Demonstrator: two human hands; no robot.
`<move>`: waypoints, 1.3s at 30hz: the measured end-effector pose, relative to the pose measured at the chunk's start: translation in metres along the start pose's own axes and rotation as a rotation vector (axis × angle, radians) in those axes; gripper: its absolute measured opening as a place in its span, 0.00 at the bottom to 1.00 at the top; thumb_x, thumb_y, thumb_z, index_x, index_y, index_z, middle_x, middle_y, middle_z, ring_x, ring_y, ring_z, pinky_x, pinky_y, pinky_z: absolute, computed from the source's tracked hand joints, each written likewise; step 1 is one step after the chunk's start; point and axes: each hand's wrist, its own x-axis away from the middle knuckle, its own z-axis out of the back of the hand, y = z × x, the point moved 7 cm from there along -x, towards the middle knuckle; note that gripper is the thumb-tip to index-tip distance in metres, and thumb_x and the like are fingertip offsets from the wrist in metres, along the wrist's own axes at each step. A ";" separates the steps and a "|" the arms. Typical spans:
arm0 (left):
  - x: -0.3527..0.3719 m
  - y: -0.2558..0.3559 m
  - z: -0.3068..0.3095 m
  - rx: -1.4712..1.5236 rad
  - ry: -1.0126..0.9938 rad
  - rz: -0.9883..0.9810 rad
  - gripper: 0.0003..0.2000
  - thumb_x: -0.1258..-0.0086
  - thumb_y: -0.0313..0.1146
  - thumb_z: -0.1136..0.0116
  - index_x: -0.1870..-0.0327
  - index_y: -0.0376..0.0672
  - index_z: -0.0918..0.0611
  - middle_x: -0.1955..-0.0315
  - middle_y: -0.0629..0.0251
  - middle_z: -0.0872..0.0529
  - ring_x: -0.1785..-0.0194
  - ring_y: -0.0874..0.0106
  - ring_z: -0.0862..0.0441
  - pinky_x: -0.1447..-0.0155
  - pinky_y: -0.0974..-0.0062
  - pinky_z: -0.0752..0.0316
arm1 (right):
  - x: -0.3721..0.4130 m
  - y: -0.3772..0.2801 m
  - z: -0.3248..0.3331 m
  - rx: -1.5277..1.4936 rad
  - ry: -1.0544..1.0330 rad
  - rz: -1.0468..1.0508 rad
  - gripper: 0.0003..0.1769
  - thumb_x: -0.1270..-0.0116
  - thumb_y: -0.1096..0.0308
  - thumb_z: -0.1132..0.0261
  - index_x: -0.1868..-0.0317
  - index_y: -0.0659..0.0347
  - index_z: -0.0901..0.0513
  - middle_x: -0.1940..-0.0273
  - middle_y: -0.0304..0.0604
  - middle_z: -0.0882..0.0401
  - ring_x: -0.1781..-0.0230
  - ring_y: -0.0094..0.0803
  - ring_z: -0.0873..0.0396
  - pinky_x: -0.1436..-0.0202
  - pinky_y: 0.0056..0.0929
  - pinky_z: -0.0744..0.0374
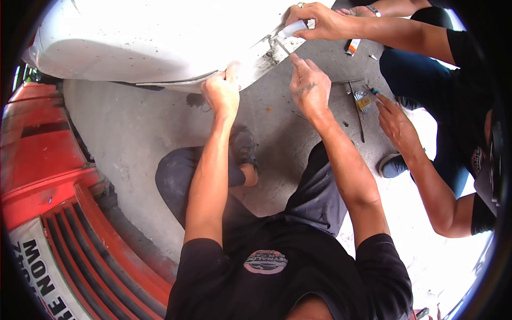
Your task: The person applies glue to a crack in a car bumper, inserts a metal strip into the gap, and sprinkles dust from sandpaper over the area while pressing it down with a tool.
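Note:
A white car bumper (160,48) fills the top of the view, with a dirty, scuffed patch near its right end. My left hand (221,95) is closed around the bumper's lower edge, thumb on the outer face. In my right hand (309,88) is a thin metal rod (284,48), its far end at the scuffed edge; the hand hides any handle. Just above that end, a co-worker's hand (328,22) holds a small white bottle (293,29) against the same spot.
The co-worker crouches at the right; their other hand (397,122) holds a thin object. On the concrete floor lie a T-shaped metal bar (357,109), a hex key set (362,101) and an orange-white packet (352,47). A red slatted structure (101,240) stands at the left.

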 end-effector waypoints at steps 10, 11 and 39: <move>0.001 -0.002 0.000 0.031 0.013 0.005 0.27 0.24 0.44 0.27 0.83 0.34 0.16 0.88 0.55 0.18 0.84 0.59 0.20 0.71 0.58 0.29 | 0.000 0.000 -0.002 0.018 0.003 -0.010 0.19 0.30 0.73 0.36 0.41 0.56 0.10 0.64 0.49 0.14 0.68 0.52 0.12 0.62 0.50 0.15; 0.001 -0.002 0.000 -0.020 -0.016 -0.004 0.24 0.23 0.43 0.27 0.79 0.32 0.14 0.86 0.57 0.15 0.83 0.65 0.18 0.70 0.64 0.26 | 0.000 -0.001 -0.002 0.018 0.004 -0.010 0.19 0.30 0.73 0.36 0.41 0.56 0.10 0.64 0.49 0.14 0.68 0.52 0.12 0.62 0.50 0.15; -0.012 0.038 -0.021 -0.367 -0.014 -0.221 0.29 0.23 0.52 0.30 0.83 0.39 0.14 0.90 0.61 0.19 0.84 0.63 0.17 0.69 0.62 0.23 | 0.003 0.000 -0.005 -0.002 -0.004 -0.049 0.21 0.31 0.74 0.37 0.39 0.55 0.10 0.61 0.49 0.13 0.65 0.53 0.12 0.59 0.50 0.15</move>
